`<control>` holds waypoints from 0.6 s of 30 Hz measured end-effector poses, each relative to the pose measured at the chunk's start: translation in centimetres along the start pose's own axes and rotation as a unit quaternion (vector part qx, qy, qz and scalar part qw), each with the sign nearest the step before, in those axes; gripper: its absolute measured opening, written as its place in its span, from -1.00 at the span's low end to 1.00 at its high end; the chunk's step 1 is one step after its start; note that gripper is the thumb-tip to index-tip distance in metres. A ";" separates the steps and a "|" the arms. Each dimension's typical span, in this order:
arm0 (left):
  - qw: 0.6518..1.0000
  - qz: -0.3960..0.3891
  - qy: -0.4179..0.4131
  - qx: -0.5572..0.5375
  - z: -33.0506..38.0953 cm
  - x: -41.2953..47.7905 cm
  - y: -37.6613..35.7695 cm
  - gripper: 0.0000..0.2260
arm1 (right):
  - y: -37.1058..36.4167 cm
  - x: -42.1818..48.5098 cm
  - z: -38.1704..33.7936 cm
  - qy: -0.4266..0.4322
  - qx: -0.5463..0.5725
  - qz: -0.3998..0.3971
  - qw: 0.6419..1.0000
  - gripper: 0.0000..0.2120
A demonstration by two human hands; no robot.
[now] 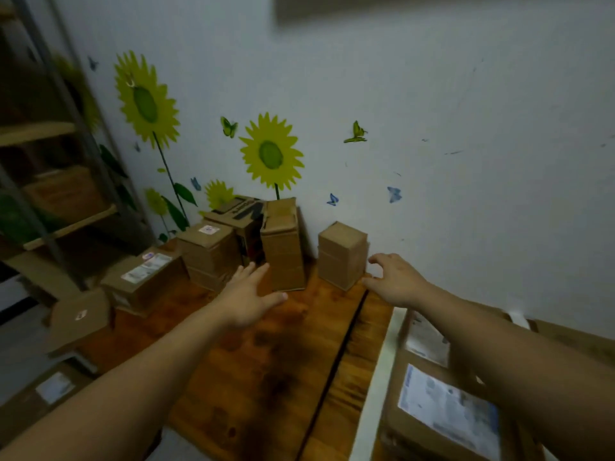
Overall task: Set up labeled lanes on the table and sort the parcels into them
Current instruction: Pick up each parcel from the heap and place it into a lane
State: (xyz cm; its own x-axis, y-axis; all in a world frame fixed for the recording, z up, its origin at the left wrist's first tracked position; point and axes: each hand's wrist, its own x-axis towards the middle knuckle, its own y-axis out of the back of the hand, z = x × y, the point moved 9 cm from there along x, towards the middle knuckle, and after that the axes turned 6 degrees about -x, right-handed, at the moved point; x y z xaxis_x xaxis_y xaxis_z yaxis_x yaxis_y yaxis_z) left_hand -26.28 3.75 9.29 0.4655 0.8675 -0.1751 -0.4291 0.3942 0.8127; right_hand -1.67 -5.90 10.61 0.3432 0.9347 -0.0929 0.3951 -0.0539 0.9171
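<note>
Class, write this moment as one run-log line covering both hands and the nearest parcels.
left hand: open, extended toward tall upright parcel | right hand: open, beside small parcel, contact unclear | held: nothing

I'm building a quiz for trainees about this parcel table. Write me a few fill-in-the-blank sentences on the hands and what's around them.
1. The left hand and right hand both hold ____.
2. The small box stands nearest the ____ hand.
3. The wall stickers show butterflies and yellow ____.
4. The table top is made of ____.

Missing words: nothing; right; sunflowers; wood.
</note>
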 end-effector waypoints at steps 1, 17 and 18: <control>1.000 -0.012 -0.005 0.002 0.4 1.5 0.0 -0.27 | -0.4 1.5 0.1 -0.008 0.011 -0.006 1.000 -0.43; 0.980 -0.157 -0.121 -0.016 8.1 28.2 -6.3 -0.37 | -5.8 16.5 2.7 -0.204 0.179 0.026 0.962 -0.60; 0.980 -0.160 -0.117 -0.026 8.0 29.6 -6.9 -0.36 | -6.0 17.2 2.6 -0.216 0.188 0.028 0.958 -0.62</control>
State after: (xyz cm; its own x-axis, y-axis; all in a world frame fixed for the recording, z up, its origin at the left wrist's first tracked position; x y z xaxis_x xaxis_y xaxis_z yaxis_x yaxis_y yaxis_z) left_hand -3.37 24.26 2.94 0.7450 0.6061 -0.2786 -0.2683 0.6547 0.7067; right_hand 4.08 9.62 2.55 0.6606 0.6990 -0.2738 0.6173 -0.2982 0.7280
